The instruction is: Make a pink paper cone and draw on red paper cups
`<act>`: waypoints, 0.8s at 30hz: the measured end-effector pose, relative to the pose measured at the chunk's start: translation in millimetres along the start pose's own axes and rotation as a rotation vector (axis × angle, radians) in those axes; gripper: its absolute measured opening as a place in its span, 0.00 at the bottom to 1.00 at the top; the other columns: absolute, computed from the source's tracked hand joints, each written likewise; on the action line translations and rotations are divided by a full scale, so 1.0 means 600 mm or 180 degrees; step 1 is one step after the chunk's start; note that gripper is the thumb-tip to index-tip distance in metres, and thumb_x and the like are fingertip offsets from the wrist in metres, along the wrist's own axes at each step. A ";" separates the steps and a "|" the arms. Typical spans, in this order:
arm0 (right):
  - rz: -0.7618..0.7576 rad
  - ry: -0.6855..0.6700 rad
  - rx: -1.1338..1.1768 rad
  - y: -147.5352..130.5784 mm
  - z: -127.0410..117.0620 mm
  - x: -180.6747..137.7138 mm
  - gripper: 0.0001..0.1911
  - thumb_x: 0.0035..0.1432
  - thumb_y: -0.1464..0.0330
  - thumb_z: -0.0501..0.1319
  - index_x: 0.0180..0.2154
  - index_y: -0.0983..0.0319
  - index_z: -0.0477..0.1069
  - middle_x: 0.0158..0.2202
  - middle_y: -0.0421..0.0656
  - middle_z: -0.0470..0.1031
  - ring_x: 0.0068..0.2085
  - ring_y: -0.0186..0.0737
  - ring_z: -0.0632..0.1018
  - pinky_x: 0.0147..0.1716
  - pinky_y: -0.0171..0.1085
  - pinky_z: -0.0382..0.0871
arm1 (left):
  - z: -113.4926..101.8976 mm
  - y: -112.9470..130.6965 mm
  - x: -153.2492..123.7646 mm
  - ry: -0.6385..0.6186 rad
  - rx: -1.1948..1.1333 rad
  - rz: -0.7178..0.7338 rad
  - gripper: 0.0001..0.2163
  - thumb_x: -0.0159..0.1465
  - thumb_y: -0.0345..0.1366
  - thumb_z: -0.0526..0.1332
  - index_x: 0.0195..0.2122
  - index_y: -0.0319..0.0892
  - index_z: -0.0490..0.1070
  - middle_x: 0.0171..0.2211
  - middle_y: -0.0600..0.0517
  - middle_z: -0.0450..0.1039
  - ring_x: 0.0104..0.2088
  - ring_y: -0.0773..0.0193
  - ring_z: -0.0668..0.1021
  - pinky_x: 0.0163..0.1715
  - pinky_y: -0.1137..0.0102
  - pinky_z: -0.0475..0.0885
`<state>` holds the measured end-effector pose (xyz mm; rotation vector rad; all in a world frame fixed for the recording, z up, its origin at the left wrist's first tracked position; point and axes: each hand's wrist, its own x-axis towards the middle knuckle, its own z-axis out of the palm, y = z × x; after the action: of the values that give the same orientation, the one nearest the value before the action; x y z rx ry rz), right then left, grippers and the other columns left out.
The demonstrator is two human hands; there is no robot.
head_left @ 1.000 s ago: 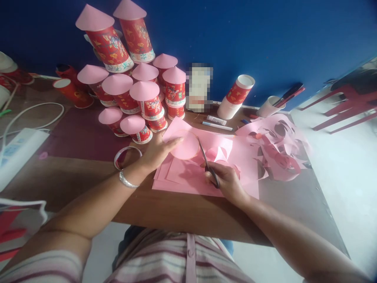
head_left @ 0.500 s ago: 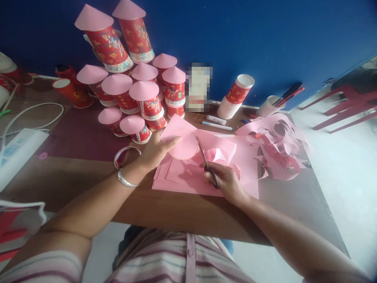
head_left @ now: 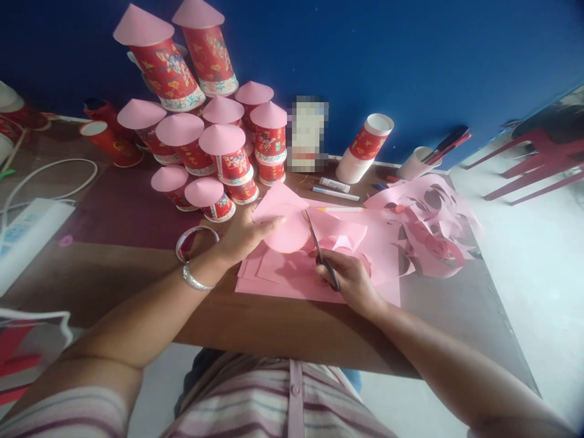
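My left hand (head_left: 249, 234) grips a sheet of pink paper (head_left: 288, 230), thumb on top and fingers underneath. A circle is drawn on that paper, and its lower edge is cut round while a pointed corner still stands above. In my right hand (head_left: 349, 277) is a pair of scissors (head_left: 325, 261), its blades at the circle's right edge. A cut strip of the paper curls away to the right of the blades. Below both hands lies a stack of pink sheets (head_left: 274, 286) on the brown table (head_left: 292, 331).
Several red paper cups with pink cone tops (head_left: 223, 141) stand stacked at the back left. Pink scraps (head_left: 431, 243) heap on the right. A tape roll (head_left: 185, 243), a glue stick (head_left: 334, 184), a pen cup (head_left: 416, 163) and a white power strip (head_left: 34, 234) also lie around.
My left hand has shifted the pink paper slightly down and to the right, turning it a little against the scissors. A yellow-and-white pencil-like stick behind it shows more. My right hand has barely moved.
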<state>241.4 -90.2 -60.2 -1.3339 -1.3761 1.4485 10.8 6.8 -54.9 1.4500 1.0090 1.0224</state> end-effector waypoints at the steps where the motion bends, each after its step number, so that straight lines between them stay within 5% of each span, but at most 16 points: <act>1: -0.0001 0.0000 0.0017 0.001 0.000 0.000 0.31 0.55 0.40 0.67 0.41 0.61 0.78 0.24 0.37 0.64 0.25 0.32 0.64 0.22 0.33 0.63 | 0.000 0.000 0.000 0.0010 -0.0011 0.0000 0.21 0.58 0.48 0.72 0.47 0.40 0.80 0.44 0.44 0.84 0.49 0.48 0.83 0.55 0.55 0.79; 18: 0.0064 0.0045 0.0117 -0.003 0.002 -0.001 0.31 0.53 0.41 0.69 0.40 0.62 0.76 0.25 0.37 0.65 0.25 0.31 0.66 0.22 0.32 0.64 | 0.012 0.021 -0.004 0.0228 0.0241 0.0224 0.22 0.59 0.48 0.72 0.50 0.41 0.78 0.46 0.44 0.83 0.54 0.46 0.81 0.55 0.55 0.79; 24: 0.0013 0.0037 0.0052 -0.005 0.001 -0.002 0.31 0.56 0.41 0.68 0.41 0.62 0.76 0.25 0.37 0.66 0.25 0.31 0.67 0.22 0.32 0.67 | 0.013 0.018 -0.006 0.0153 0.0223 0.0192 0.20 0.60 0.46 0.71 0.47 0.38 0.78 0.46 0.44 0.83 0.47 0.50 0.82 0.49 0.58 0.80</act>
<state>240.7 -91.0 -57.2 -1.3337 -1.3521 1.4495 18.1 0.3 -45.0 1.5274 1.0500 1.0792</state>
